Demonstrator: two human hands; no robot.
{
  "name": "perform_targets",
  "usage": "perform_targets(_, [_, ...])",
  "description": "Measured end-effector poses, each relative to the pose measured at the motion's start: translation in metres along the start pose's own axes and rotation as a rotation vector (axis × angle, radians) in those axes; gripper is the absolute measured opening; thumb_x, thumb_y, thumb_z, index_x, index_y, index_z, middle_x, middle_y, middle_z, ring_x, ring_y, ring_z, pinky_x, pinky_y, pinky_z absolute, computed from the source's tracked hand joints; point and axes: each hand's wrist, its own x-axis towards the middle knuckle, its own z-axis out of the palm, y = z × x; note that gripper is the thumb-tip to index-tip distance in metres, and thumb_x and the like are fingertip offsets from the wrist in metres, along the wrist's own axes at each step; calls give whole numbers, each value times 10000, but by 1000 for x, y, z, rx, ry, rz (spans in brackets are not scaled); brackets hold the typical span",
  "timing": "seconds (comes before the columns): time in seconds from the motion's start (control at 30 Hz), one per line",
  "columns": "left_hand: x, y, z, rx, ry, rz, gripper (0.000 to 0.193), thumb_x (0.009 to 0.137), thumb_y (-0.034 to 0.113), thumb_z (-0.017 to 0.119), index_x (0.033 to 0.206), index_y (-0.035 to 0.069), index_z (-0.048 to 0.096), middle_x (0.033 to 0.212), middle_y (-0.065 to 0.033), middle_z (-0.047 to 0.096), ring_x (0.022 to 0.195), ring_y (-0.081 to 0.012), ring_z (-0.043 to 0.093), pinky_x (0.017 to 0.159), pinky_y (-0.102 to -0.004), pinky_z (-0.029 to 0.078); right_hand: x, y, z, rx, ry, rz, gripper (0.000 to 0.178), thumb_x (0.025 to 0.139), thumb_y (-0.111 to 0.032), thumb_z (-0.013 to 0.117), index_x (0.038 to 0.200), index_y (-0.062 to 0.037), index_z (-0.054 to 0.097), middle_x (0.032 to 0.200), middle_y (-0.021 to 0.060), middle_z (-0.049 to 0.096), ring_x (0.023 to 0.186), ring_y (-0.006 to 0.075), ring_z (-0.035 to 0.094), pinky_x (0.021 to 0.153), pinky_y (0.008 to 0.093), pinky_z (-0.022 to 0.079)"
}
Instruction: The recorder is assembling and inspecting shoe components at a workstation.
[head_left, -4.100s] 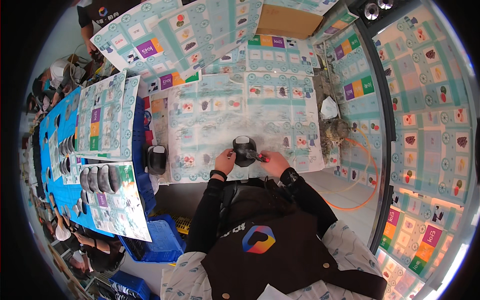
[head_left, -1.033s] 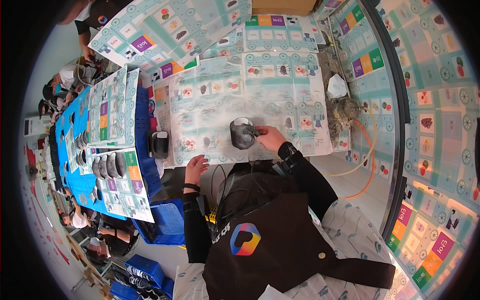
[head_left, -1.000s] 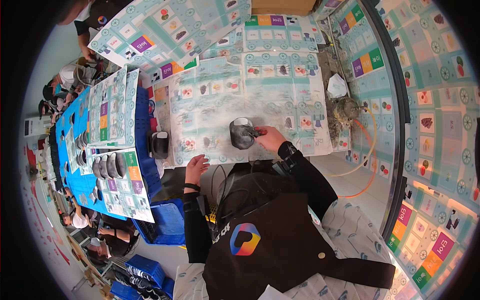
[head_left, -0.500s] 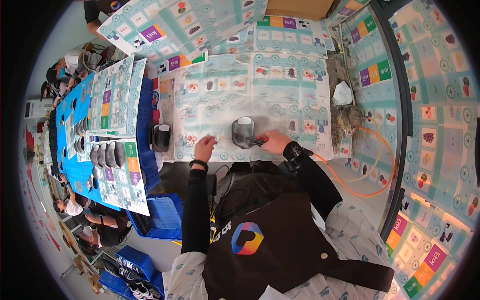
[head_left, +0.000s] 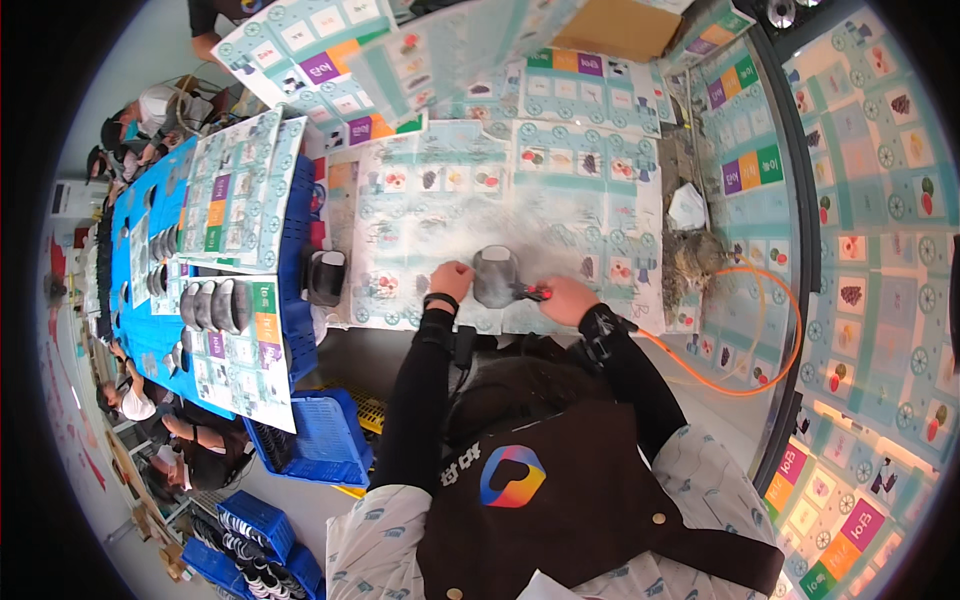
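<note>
A dark grey, rounded padded piece (head_left: 494,284) with a pale top edge lies on the paper-covered table in front of me. My left hand (head_left: 451,280) is at its left side, the fingers curled together, with nothing visible in them. Whether the fingertips touch the piece I cannot tell. From the right, my right hand (head_left: 568,301) grips what looks like a small black and red spray gun (head_left: 534,292). Its dark front end reaches the piece's lower right edge. An orange hose (head_left: 722,388) curves away beyond my right wrist.
Printed sheets (head_left: 430,225), smeared with grey-white residue, cover the table. Another dark padded piece (head_left: 325,278) stands at its left edge. Further left, more pieces (head_left: 215,305) sit on a board beside blue crates (head_left: 325,432). Fuzzy residue (head_left: 692,258) is caked at the right; people work at far left.
My left hand has moved right, up to the piece, its fingers now more closed. My right hand has shifted slightly right with the spray gun. The whole view has shifted a little.
</note>
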Motion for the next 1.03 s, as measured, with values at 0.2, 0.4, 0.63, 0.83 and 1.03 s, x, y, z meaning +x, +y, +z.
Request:
perform_targets(0.2, [2, 26, 55, 230, 119, 42, 235, 779, 321, 694, 802, 98, 763, 895, -193, 734, 881, -402, 704, 847, -492, 565, -35, 59, 2, 310, 354, -58, 328, 837, -165, 654, 1135, -27, 642, 911, 197, 702, 833, 367, 673, 735, 467, 518])
perform_targets(0.4, [-46, 48, -27, 113, 9, 230, 325, 748, 380, 741, 777, 57, 744, 780, -189, 712, 775, -387, 693, 758, -489, 556, -30, 59, -11, 780, 233, 137, 323, 826, -78, 600, 1139, -17, 644, 869, 50, 709, 710, 169, 653, 532, 323, 488])
perform_targets(0.63, [-145, -26, -146, -173, 162, 32, 240, 751, 293, 748, 777, 56, 720, 760, -134, 717, 729, -326, 703, 697, -417, 559, -11, 143, 24, -29, 539, 174, 335, 895, -180, 567, 1168, 14, 588, 1213, 281, 600, 1149, 446, 546, 908, 546, 457])
perform_targets(0.83, [-204, -90, -275, 57, 438, 79, 147, 752, 187, 710, 746, 42, 684, 726, -99, 689, 688, -283, 684, 634, -378, 529, -60, 244, 37, -367, 759, 560, 328, 870, -108, 654, 1167, -12, 555, 1170, 246, 623, 1153, 430, 572, 923, 576, 475])
perform_targets(1.03, [-228, -149, -413, 94, 580, -149, 147, 737, 152, 739, 833, 44, 710, 786, -116, 738, 762, -246, 738, 728, -381, 580, -66, 210, 25, -404, 452, 728, 642, 893, -188, 666, 1423, -10, 351, 1404, 245, 417, 1314, 437, 411, 1151, 483, 308])
